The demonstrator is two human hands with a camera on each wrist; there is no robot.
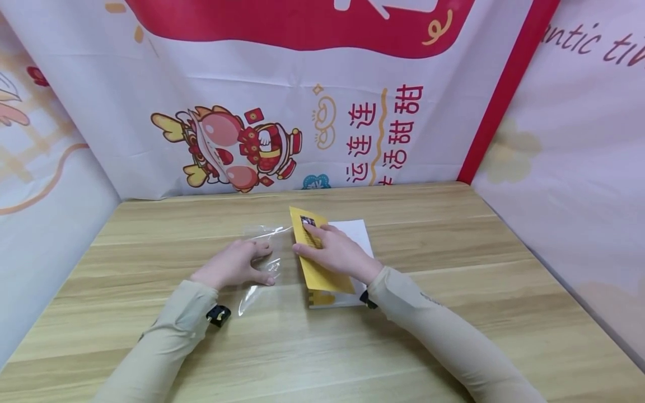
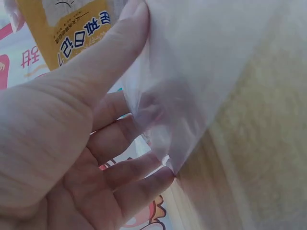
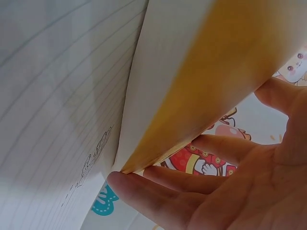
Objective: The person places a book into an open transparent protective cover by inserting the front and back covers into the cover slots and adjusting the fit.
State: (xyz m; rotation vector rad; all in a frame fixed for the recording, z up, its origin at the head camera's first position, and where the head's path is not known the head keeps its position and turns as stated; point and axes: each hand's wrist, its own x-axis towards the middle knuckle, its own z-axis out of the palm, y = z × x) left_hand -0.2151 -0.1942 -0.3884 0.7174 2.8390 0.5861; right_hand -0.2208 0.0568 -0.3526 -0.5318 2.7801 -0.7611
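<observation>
A yellow-covered notebook lies on the table; its yellow cover (image 1: 322,274) stands raised at a slant over white pages (image 1: 358,230). My right hand (image 1: 340,252) rests spread fingers against the outer side of this cover, with the thumb near its edge. Ruled lines show on the pages (image 3: 53,81) in the right wrist view. To the left lies a clear plastic film (image 1: 254,296). My left hand (image 1: 242,264) touches it with thumb and fingers apart. In the left wrist view, the film (image 2: 192,96) covers some fingertips, which show through it.
The wooden table (image 1: 463,313) ends at a printed white curtain (image 1: 216,73) at the back. Similar printed cloth (image 1: 569,184) hangs along the right side. Small black cameras (image 1: 218,315) sit at both wrists.
</observation>
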